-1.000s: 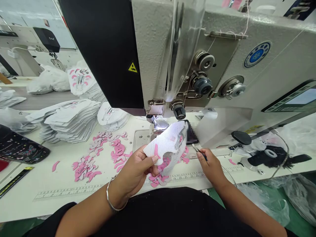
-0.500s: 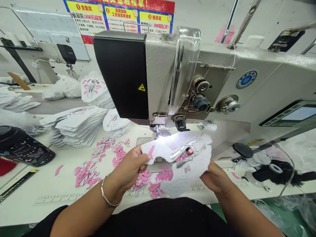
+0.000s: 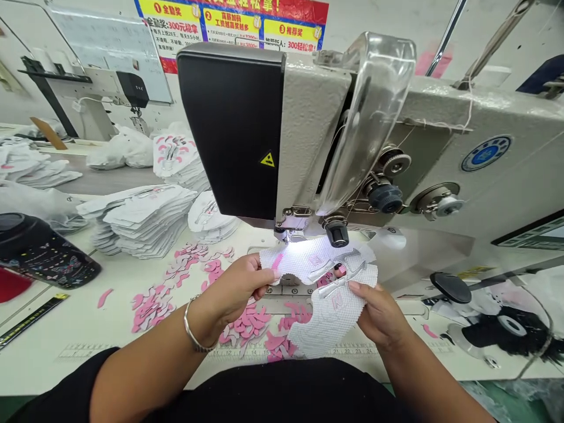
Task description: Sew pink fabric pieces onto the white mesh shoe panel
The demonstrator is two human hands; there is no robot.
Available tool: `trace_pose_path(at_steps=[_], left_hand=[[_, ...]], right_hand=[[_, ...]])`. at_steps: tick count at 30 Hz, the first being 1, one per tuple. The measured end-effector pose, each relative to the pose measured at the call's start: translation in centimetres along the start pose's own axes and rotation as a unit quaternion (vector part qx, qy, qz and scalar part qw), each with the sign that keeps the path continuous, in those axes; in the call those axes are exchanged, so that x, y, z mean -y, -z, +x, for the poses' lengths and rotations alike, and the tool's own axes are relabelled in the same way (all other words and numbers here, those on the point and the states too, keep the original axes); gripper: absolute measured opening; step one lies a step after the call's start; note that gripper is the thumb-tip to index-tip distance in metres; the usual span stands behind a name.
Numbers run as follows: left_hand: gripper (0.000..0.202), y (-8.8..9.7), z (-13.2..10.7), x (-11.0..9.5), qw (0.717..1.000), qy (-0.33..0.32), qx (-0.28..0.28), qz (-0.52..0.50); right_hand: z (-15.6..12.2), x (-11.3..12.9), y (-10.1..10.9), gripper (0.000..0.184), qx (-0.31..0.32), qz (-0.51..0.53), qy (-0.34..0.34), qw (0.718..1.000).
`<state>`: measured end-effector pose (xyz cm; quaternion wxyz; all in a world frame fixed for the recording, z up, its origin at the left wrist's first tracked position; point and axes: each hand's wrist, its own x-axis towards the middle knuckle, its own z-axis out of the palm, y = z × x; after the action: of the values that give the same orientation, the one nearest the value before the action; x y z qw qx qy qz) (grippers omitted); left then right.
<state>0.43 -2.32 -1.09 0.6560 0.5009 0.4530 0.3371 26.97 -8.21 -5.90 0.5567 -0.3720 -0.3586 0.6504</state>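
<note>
A white textured shoe upper (image 3: 330, 323) with silver trim and "N" marks is stretched between my hands, below the sewing machine's needle area (image 3: 287, 236). My left hand (image 3: 235, 288) pinches its left end, the thumb beside a curved pink piece (image 3: 277, 261) lying on the fabric. On the right side, my right hand (image 3: 382, 314) grips the edge, thumb on top and fingers underneath. The upper's far edge lies close to the lit presser foot; whether it is under the foot I cannot tell. Loose pink pieces (image 3: 249, 320) lie on the table beneath and to the left.
The sewing machine head (image 3: 304, 135) looms above my hands. Stacks of white uppers (image 3: 141, 226) stand at the left, near a black bottle (image 3: 48, 249). A ruler strip (image 3: 352, 349) runs along the front of the table. Black thread (image 3: 489, 335) lies at the right.
My right thumb has come onto the top of the upper, and that hand has shifted inward along its edge. The upper's right part is bent differently. My view has moved slightly closer to the machine.
</note>
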Motion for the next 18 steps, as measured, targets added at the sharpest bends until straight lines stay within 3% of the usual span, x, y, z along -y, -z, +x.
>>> trace_pose_path(at_steps=[2,5,9,18], left_hand=[[0.025,0.0,0.2,0.0,1.0,-0.001,0.002,0.002],[0.035,0.2,0.4,0.0,0.998,0.018,0.052,-0.037],[0.041,0.4,0.3,0.3,0.995,0.022,0.054,-0.083],[0.019,0.5,0.6,0.5,0.998,0.008,0.039,-0.042]], right_hand=[[0.3,0.3,-0.1,0.027,-0.001,0.024,-0.007,1.0],[0.6,0.6,-0.1,0.023,0.01,0.057,-0.011,0.998],[1.0,0.5,0.1,0.023,0.019,0.069,-0.017,0.997],[1.5,0.1,0.6,0.026,-0.017,0.056,-0.021,0.998]])
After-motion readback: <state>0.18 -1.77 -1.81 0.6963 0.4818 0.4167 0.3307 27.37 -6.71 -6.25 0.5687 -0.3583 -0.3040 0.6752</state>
